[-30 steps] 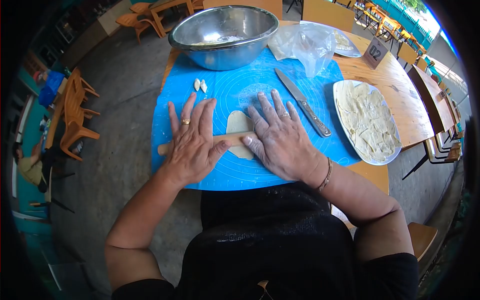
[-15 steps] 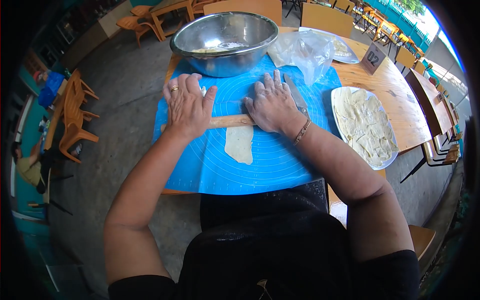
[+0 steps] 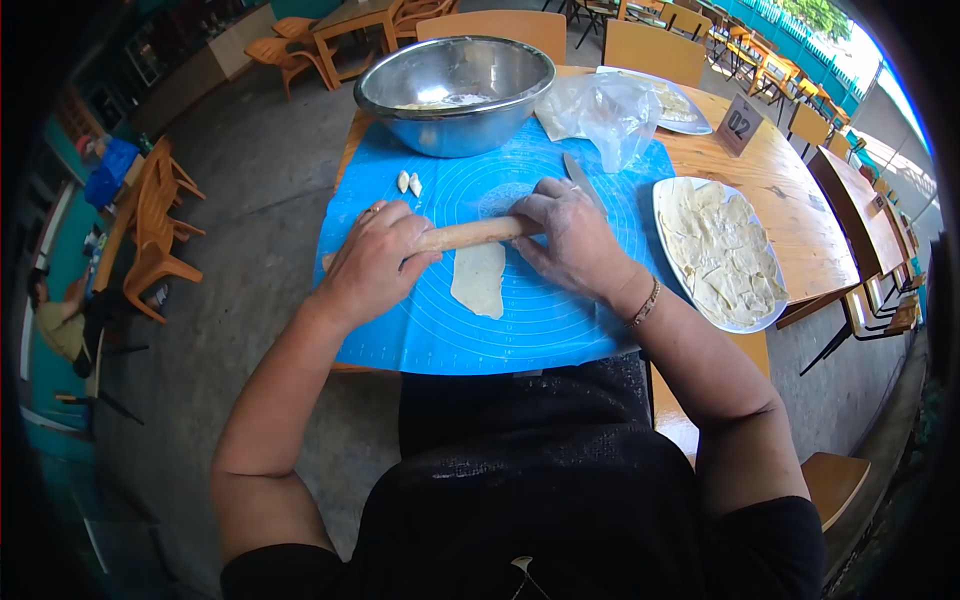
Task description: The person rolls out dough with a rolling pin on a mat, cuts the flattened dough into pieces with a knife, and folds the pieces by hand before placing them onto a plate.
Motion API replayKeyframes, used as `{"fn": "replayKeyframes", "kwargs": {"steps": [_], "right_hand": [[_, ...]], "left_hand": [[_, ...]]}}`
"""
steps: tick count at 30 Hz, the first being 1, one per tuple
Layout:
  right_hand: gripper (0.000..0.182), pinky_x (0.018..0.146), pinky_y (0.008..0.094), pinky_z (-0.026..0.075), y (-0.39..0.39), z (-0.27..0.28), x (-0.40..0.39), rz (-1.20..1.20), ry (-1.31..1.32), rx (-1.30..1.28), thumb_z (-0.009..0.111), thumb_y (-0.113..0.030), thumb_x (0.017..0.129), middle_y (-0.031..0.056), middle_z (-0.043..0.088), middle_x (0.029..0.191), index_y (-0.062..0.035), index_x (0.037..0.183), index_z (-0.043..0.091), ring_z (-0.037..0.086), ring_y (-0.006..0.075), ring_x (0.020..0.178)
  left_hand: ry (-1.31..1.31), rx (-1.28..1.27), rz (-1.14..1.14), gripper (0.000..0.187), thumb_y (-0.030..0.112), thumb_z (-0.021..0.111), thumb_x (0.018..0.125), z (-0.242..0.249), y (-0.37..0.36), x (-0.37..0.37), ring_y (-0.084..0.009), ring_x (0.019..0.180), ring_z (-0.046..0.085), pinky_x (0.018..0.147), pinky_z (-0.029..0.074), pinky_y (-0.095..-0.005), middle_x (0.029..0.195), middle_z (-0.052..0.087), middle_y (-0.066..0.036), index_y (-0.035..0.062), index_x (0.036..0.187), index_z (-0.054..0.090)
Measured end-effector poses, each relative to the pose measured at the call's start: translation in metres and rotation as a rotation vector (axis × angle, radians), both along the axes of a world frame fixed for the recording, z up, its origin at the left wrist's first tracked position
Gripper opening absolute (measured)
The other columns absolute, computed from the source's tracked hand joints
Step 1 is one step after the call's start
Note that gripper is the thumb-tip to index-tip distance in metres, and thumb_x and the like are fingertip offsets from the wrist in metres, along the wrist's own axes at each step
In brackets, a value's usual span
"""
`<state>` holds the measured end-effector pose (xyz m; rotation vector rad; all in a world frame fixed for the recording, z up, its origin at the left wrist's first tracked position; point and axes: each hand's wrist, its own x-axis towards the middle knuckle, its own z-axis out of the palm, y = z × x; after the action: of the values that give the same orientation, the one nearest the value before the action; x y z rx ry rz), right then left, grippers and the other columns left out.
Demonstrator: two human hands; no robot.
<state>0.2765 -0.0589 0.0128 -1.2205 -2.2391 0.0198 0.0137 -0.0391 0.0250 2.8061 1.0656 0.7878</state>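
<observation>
A wooden rolling pin (image 3: 470,236) lies crosswise between my hands over the blue mat (image 3: 420,335). My left hand (image 3: 375,255) has its fingers wrapped round the left end of the pin, and my right hand (image 3: 575,235) grips the right end. Just below the pin is a thin flat piece of dough (image 3: 479,282); its upper edge meets or passes under the pin. Two small dough pieces (image 3: 409,183) sit on the mat beyond my left hand. Past my right hand lies a knife (image 3: 580,180), its handle hidden.
A large metal bowl (image 3: 455,125) stands at the mat's far edge, beside a plastic bag (image 3: 615,120). On the right, a white plate (image 3: 688,285) holds flat dough pieces. Farther back are another plate (image 3: 690,127) and a number sign (image 3: 739,125). A person (image 3: 62,325) is at far left.
Both hands have gone from lying with extended fingers over the pin to gripping its ends. The two small dough pieces have come into full view. The camera view has shifted slightly.
</observation>
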Motion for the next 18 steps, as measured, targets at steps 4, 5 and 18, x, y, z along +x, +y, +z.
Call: {"fn": "replayKeyframes", "kwargs": {"steps": [4,5,18], "right_hand": [[0.024,0.089,0.0436,0.047,-0.015,0.004,0.001,0.014,-0.014,-0.033,0.075,-0.011,0.077,0.0127,0.062,0.091,-0.0030,0.100,0.072,0.058,0.0316,0.089],[0.025,0.089,0.0438,0.047,-0.019,0.003,0.001,0.054,-0.027,-0.064,0.075,-0.011,0.077,0.0127,0.062,0.091,-0.0027,0.100,0.072,0.059,0.0315,0.089],[0.061,0.104,0.0531,0.035,0.043,-0.009,-0.016,-0.275,-0.144,0.045,0.037,-0.052,0.101,0.0318,0.055,0.117,0.0027,0.109,0.064,0.048,0.0448,0.117]], "left_hand": [[-0.048,0.008,-0.011,0.022,0.011,0.077,0.078,0.001,-0.007,-0.004,-0.0301,0.088,0.057,0.079,0.046,-0.0391,0.090,0.061,-0.011,0.0003,0.094,0.067],[-0.038,-0.077,-0.031,0.022,0.012,0.077,0.078,-0.007,-0.008,-0.006,-0.0301,0.089,0.058,0.079,0.046,-0.0393,0.090,0.061,-0.011,0.0005,0.094,0.067],[0.053,-0.075,0.554,0.053,0.045,0.039,0.101,-0.026,0.035,0.006,-0.0336,0.111,0.051,0.099,0.034,-0.0475,0.114,0.060,-0.017,-0.0010,0.120,0.059]]}}
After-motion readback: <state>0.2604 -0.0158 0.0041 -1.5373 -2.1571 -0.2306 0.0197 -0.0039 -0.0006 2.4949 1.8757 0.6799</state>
